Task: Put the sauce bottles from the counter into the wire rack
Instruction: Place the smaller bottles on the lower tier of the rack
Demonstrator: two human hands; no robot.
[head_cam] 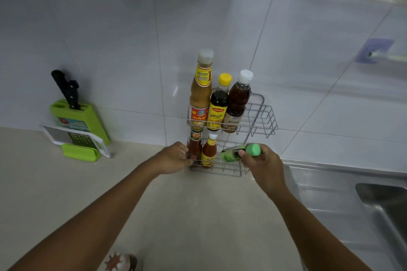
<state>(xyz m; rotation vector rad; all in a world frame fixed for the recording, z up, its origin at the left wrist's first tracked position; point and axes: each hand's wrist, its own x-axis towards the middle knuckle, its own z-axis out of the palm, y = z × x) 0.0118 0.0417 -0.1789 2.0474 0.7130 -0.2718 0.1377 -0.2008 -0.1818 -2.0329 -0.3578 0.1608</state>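
Bottles we see on the upper shelf of the wire rack (263, 114): three – tall tan sauce bottle (200, 92), yellow-capped dark bottle (219, 103), white-capped brown bottle (238, 101).
Bottles we see on the lower shelf: two – red sauce bottle (195, 148), orange sauce bottle (209, 152).
Bottles we see held: one – green-capped bottle (241, 152).
Hands we count: two – left hand (174, 157), right hand (263, 165).
Knives: one – knife (66, 89).
Graters: one – grater (79, 141).

We see two bare forearms, no sleeves in view on either one. Left hand (174, 157) and right hand (263, 166) both bare: no gloves, and we spot no rings, watch or bracelet on the parts showing. Wrists bare too. Fingertips mostly hidden, nails too small and blurred for us to tell anything. Upper arms run out of frame at the bottom.
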